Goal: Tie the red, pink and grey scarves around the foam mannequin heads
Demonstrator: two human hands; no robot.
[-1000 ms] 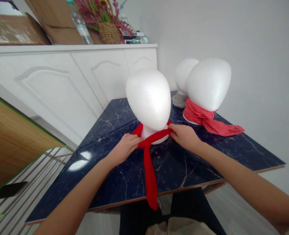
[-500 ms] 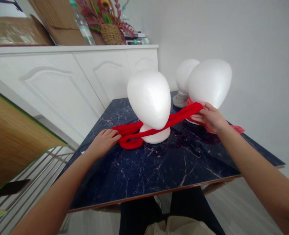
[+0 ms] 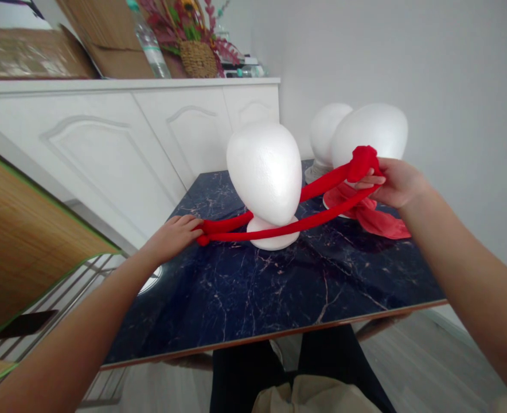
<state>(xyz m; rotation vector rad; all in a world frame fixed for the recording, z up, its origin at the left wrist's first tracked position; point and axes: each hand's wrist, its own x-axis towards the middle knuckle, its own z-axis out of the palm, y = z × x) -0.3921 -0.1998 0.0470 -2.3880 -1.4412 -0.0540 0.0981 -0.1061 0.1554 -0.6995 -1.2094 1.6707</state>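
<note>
A white foam mannequin head (image 3: pixel 265 172) stands on the dark marbled table (image 3: pixel 262 298). Around its neck runs a red scarf (image 3: pixel 318 218), one strand behind the neck and one in front. My left hand (image 3: pixel 178 234) is closed on the scarf at the left, low over the table. To the right, my right hand (image 3: pixel 393 180) grips both strands, with a bunched end of red cloth poking up above the fingers. The scarf is stretched between the two hands as a long loop.
Behind my right hand stand a second white foam head (image 3: pixel 371 135) with a coral scarf (image 3: pixel 378 221) at its base and a third foam head (image 3: pixel 326 133). White cabinets (image 3: pixel 150 132) line the back left, carrying a bottle (image 3: pixel 150 46) and a flower basket (image 3: pixel 198 58). A phone (image 3: pixel 27 324) lies at left.
My right hand has moved right and up, drawing the scarf longer. The front strand now hangs lower across the neck, and the loose fold near my left hand is gone.
</note>
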